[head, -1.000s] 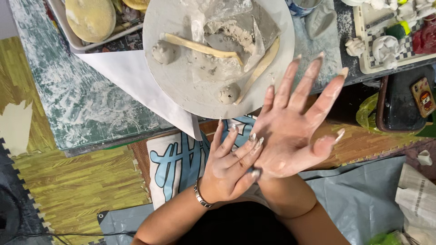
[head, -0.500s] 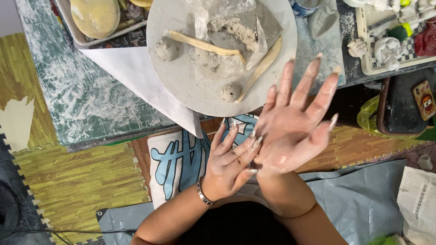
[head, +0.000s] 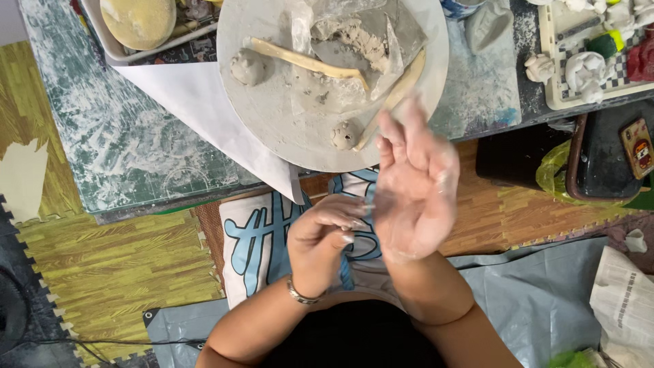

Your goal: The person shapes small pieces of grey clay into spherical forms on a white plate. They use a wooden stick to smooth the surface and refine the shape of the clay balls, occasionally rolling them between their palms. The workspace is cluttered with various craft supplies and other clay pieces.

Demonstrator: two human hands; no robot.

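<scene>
While palms meet: right hand (head: 412, 194) grip open, empty | left hand (head: 327, 235) fingers curled, rubbing it

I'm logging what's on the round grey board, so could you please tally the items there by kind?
Small clay balls: 2, one at upper left, one near the front edge
Pale wooden sticks: 2, one across the middle, one at right
Crumbly clay lump: 1
Total: 5

Round clay-smeared board (head: 272, 116), two wooden sticks (head: 306, 61), clay balls (head: 246, 68); white paper (head: 204, 109), newspaper (head: 623, 307)
</scene>
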